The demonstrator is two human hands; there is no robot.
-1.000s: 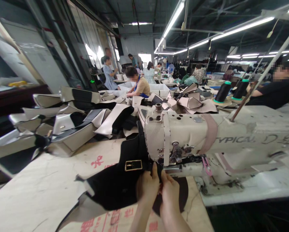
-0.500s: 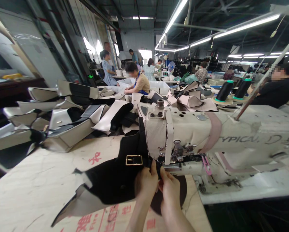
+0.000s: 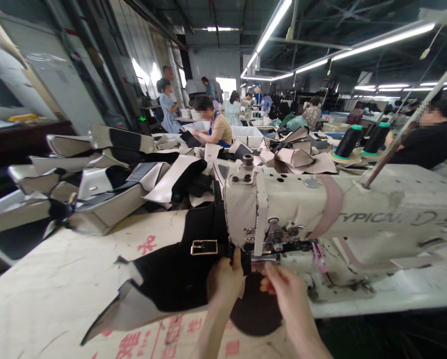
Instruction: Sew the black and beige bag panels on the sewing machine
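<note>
My left hand (image 3: pixel 225 281) sits at the lower centre of the frame, clenched on the near edge of the black piece (image 3: pixel 171 279). The thumb points up toward the head of the sewing machine (image 3: pixel 320 209), and the fingers curl around the edge, so the piece is pinned right where it runs under the head. Gripping it there keeps that edge close to the needle area, though the needle itself is hidden behind my thumb.

The black piece spreads out from my grip to the left and lies flat on the table (image 3: pixel 51 294) – its weight rests on the board, not on my hand. Its metal buckle (image 3: pixel 204 247) faces up, just left of the machine head, clear of the working parts.

My right hand (image 3: pixel 286 289) is just to the right of the left one and apart from it, below the machine's underside. Its fingers are loose and half spread, and I can see nothing in them. It hovers over a round dark patch (image 3: pixel 255 311) that lies at the table's front edge, partly under the black piece.

Beyond the machine, in the middle left of the frame, is a pile of cut pieces (image 3: pixel 107 189) in pale and black – within reach. Two thread cones (image 3: pixel 348 142) stand at the upper right, behind the machine arm. Past the pile, a person (image 3: pixel 218 130) sits bent over another table.
</note>
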